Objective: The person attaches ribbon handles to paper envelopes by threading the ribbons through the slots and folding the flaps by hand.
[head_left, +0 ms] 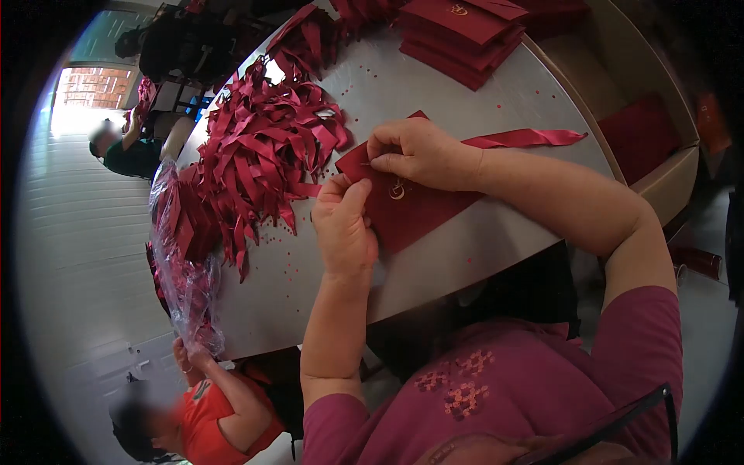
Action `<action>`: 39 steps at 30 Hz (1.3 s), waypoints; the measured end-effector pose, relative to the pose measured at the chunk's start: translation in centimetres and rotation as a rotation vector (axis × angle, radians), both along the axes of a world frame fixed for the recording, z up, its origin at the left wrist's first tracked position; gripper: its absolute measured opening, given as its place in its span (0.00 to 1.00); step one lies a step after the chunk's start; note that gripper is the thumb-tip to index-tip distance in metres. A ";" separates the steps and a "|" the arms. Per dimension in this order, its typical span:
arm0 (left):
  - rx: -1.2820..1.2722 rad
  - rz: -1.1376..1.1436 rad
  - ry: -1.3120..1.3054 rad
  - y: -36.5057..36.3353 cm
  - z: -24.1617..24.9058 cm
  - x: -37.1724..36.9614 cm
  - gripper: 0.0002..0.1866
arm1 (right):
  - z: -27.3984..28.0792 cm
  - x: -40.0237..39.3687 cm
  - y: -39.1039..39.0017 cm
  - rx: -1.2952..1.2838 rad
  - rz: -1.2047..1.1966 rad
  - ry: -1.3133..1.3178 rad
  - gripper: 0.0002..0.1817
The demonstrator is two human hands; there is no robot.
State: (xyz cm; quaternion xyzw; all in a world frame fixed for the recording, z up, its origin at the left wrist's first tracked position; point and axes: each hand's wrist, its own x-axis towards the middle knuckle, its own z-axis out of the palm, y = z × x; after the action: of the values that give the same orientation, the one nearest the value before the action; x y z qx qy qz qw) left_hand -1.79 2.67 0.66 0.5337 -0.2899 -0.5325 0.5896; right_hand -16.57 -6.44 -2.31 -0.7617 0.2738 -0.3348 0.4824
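Note:
A dark red paper gift bag (pixel 422 213) with a gold emblem lies flat on the table under both hands. My left hand (pixel 346 225) is closed on the bag's left edge, thumb on top. Just right of it, my right hand (pixel 426 155) pinches over the same end of the bag; a small, thin, pale thing shows at its fingertips, too small to name. A red ribbon (pixel 535 139) runs out from behind my right wrist. Another ribbon end (pixel 306 189) shows left of my left hand.
A large heap of red ribbon-handled pieces (pixel 263 139) covers the table's left side. Stacked red bags (pixel 465 35) lie at the back. A cardboard box (pixel 670 182) stands at the right. Clear plastic wrap (pixel 182 271) is held by a person in orange (pixel 232 418). Red dots litter the metal table (pixel 271 310).

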 end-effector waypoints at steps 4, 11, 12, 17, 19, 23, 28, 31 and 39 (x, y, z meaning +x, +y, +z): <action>0.045 0.015 0.157 -0.7 -0.4 1.0 0.03 | 0.0 0.1 0.1 -0.013 -0.003 -0.011 0.06; 0.098 0.127 0.026 -0.6 0.2 1.5 0.04 | 0.0 0.0 0.0 -0.026 0.033 0.000 0.05; 0.081 0.116 0.018 -0.6 -0.1 1.6 0.05 | 0.0 0.0 0.1 -0.032 0.038 0.000 0.05; 0.080 0.152 0.035 -0.5 0.0 1.6 0.09 | 0.0 0.0 0.2 0.000 0.030 0.013 0.05; 0.057 0.133 0.106 -0.6 -0.4 2.3 0.09 | 0.1 0.0 0.2 0.018 0.031 0.014 0.05; 0.098 0.122 0.142 -0.9 -0.5 2.9 0.11 | 0.0 0.1 0.2 -0.001 0.028 0.010 0.05; 0.156 0.110 0.179 -0.8 0.0 2.8 0.08 | 0.2 0.3 0.9 -0.007 0.033 0.017 0.05; 0.138 0.049 0.140 -0.5 0.1 2.6 0.09 | 0.2 0.2 1.0 -0.079 0.036 0.006 0.05; 0.047 -0.028 0.184 -0.1 -0.1 2.1 0.10 | 0.7 -0.2 1.1 -0.001 0.047 -0.030 0.05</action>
State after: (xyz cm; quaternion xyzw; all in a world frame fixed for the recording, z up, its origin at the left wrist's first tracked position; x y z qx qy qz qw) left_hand 0.28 2.59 0.53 0.4923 -0.2293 -0.5940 0.5934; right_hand -16.77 -5.31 -1.61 -0.7629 0.2485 -0.3350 0.4939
